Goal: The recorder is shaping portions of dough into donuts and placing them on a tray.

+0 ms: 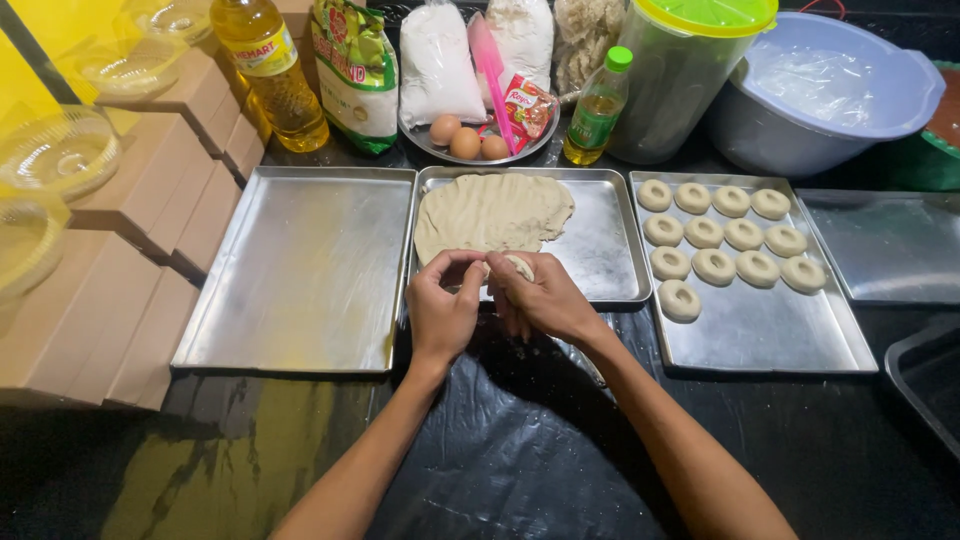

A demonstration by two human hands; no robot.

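Pinched between left hand [442, 308] and right hand [541, 298], fingers of both closed on a small piece of dough [518, 266], at the near edge of the middle tray [605, 262]. On that tray, just beyond the hands, a flattened dough sheet [492, 212]. Right of the middle tray, a tray [790, 340] of ring-shaped dough pieces [714, 266]. Left of it, a bare tray [295, 270]. Behind it, a plate of eggs [465, 142].

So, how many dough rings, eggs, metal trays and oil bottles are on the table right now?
Pale ring-shaped dough pieces on the right tray: 11
Brown eggs on the round plate: 3
Rectangular shiny metal trays: 4, the far-right one partly cut off
Clear plastic bottles of yellow oil: 2
Total: 20
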